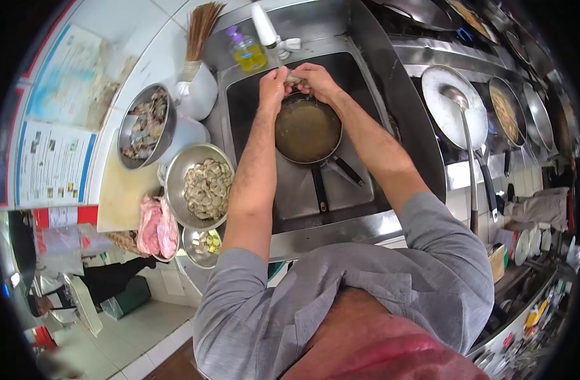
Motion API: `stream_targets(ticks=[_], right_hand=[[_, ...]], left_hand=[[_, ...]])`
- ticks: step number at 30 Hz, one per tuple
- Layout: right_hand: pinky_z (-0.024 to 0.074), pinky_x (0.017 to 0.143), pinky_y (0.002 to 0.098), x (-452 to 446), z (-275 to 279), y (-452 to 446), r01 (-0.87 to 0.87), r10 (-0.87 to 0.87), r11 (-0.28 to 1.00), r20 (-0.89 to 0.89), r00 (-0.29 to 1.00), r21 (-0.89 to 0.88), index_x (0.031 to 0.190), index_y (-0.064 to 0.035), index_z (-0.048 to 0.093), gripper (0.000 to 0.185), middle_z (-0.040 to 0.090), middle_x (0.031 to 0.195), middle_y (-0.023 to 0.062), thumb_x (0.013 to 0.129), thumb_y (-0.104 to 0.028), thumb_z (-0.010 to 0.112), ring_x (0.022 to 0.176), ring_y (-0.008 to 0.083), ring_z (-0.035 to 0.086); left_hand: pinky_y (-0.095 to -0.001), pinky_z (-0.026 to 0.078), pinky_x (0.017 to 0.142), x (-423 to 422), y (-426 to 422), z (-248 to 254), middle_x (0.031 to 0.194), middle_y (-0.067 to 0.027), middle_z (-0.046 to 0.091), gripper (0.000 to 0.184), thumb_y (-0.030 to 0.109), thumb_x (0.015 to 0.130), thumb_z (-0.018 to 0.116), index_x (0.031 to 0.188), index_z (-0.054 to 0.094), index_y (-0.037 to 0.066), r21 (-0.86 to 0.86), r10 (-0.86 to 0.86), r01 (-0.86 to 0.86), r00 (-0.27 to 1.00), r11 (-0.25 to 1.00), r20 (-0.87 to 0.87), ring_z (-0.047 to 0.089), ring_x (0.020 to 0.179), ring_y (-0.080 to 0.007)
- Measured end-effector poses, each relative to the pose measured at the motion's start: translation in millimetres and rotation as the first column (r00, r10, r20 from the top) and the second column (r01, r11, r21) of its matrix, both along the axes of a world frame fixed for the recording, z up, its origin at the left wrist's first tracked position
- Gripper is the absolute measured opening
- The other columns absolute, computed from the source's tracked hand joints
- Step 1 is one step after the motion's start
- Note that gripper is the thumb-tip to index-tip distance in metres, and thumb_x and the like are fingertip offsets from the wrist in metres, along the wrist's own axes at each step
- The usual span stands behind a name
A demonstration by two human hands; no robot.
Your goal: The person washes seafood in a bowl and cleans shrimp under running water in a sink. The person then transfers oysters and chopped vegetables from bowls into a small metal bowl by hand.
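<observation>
Over the sink, my left hand and my right hand are close together, fingers pinched round a small greyish shrimp, mostly covered by the fingers. Just below them a frying pan with murky liquid rests in the basin. Two dark handles point toward me, so another pan seems to lie beneath it. To the left, a steel bowl contains unpeeled shrimp. Nearer to me, a wider steel bowl holds pale grey shellfish pieces.
Behind my hands stand a faucet, a yellow soap bottle and a brush in a white holder. Raw meat and a small bowl of chopped pieces sit at the left. A wok with a ladle occupies the right-hand stove.
</observation>
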State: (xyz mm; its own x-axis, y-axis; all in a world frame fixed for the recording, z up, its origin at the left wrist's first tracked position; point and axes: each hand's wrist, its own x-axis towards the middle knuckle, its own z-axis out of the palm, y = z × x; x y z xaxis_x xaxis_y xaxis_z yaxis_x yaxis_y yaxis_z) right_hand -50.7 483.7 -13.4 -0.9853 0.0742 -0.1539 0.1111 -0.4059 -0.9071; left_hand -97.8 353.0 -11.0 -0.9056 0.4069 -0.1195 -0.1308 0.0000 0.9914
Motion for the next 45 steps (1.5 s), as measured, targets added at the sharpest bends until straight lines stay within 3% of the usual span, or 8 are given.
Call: stream_targets(ticks=[4, 7, 14, 17, 26, 34, 41, 45], right_hand=[[0.04, 0.05, 0.0208, -1.6, -9.3, -0.3, 0.004, -0.005, 0.996, -0.009, 1.0, -0.086, 0.085, -0.0049, 0.054, 0.006, 0.056, 0.074, 0.0034, 0.082, -0.01, 0.055, 0.06, 0.0098, 0.051], [0.0404, 0.05, 0.0219, 4.5, -7.6, -1.4, -0.011, 0.007, 0.99, -0.025, 1.0, -0.142, 0.084, -0.0037, 0.054, 0.007, 0.056, 0.071, 0.0039, 0.079, -0.008, 0.058, 0.058, 0.0108, 0.051], [0.0393, 0.046, 0.0217, 13.7, -4.4, -0.2, -0.057, 0.061, 0.996, 0.05, 0.997, -0.073, 0.084, -0.0025, 0.054, 0.01, 0.056, 0.071, 0.0043, 0.077, -0.007, 0.06, 0.055, 0.0103, 0.05], [0.0386, 0.045, 0.0216, 13.7, -6.6, 0.4, -0.039, 0.039, 0.999, 0.016, 0.999, 0.017, 0.084, -0.0025, 0.054, 0.009, 0.055, 0.071, 0.0043, 0.077, -0.006, 0.059, 0.054, 0.01, 0.049], [0.0389, 0.048, 0.021, 20.0, -8.6, -2.7, -0.059, 0.063, 0.992, 0.031, 0.998, -0.113, 0.086, -0.0035, 0.054, 0.008, 0.056, 0.072, 0.0032, 0.079, -0.006, 0.057, 0.056, 0.0091, 0.05], [0.0373, 0.049, 0.0184, 14.8, -17.4, -13.0, 0.152, -0.114, 0.978, -0.241, 0.964, 0.145, 0.088, -0.0033, 0.056, 0.009, 0.054, 0.067, -0.0004, 0.081, -0.009, 0.058, 0.056, 0.0055, 0.048], [0.038, 0.049, 0.0188, 19.7, -9.6, -14.6, 0.038, -0.015, 0.989, -0.162, 0.987, 0.141, 0.087, -0.0025, 0.056, 0.011, 0.055, 0.068, -0.0002, 0.081, -0.011, 0.059, 0.056, 0.0057, 0.049], [0.0388, 0.05, 0.02, 21.1, -6.1, -15.5, -0.028, 0.038, 0.996, -0.123, 0.992, 0.089, 0.087, -0.0021, 0.056, 0.011, 0.056, 0.071, 0.0013, 0.081, -0.011, 0.058, 0.058, 0.007, 0.05]], left_hand=[[-0.0203, 0.041, 0.058, 5.7, -1.3, -10.4, 0.074, -0.0024, 0.056, 0.014, 0.008, 0.08, 0.06, 0.091, 0.056, 0.001, 0.248, -0.029, 0.009, 0.997, 0.969, 0.077, 0.05, 0.064, -0.0086], [-0.0204, 0.041, 0.056, 3.9, -2.9, -21.4, 0.073, -0.0023, 0.057, 0.014, 0.009, 0.08, 0.06, 0.091, 0.056, 0.001, 0.351, -0.014, -0.037, 0.99, 0.936, 0.142, 0.05, 0.062, -0.0088], [-0.0205, 0.043, 0.056, 11.7, -0.8, -14.4, 0.074, -0.0028, 0.058, 0.013, 0.012, 0.082, 0.059, 0.089, 0.057, 0.002, 0.13, 0.078, -0.07, 0.996, 0.989, -0.052, 0.053, 0.063, -0.0086], [-0.0211, 0.043, 0.058, 11.2, -6.1, -17.1, 0.076, -0.0037, 0.058, 0.016, 0.01, 0.082, 0.057, 0.095, 0.055, 0.001, 0.186, 0.052, -0.049, 0.999, 0.981, -0.008, 0.053, 0.065, -0.0091], [-0.0209, 0.044, 0.063, 22.2, -21.0, -7.6, 0.081, -0.0038, 0.059, 0.023, 0.007, 0.081, 0.059, 0.102, 0.053, 0.0, 0.139, -0.06, 0.074, 0.992, 0.987, -0.107, 0.054, 0.07, -0.0098], [-0.0195, 0.044, 0.062, 32.0, -18.8, -5.3, 0.081, -0.0013, 0.059, 0.021, 0.012, 0.08, 0.061, 0.098, 0.058, 0.0, 0.211, -0.024, 0.035, 0.998, 0.977, -0.055, 0.052, 0.068, -0.0061], [-0.0198, 0.043, 0.06, 30.5, -24.7, -2.6, 0.077, -0.0002, 0.057, 0.019, 0.016, 0.084, 0.058, 0.095, 0.058, 0.001, 0.046, -0.022, 0.031, 0.983, 0.998, -0.181, 0.05, 0.065, -0.0057], [-0.02, 0.042, 0.056, 26.2, -23.2, -12.4, 0.07, -0.0002, 0.055, 0.018, 0.017, 0.083, 0.058, 0.09, 0.059, 0.0, 0.097, 0.012, 0.004, 0.987, 0.995, -0.16, 0.049, 0.061, -0.0055]])
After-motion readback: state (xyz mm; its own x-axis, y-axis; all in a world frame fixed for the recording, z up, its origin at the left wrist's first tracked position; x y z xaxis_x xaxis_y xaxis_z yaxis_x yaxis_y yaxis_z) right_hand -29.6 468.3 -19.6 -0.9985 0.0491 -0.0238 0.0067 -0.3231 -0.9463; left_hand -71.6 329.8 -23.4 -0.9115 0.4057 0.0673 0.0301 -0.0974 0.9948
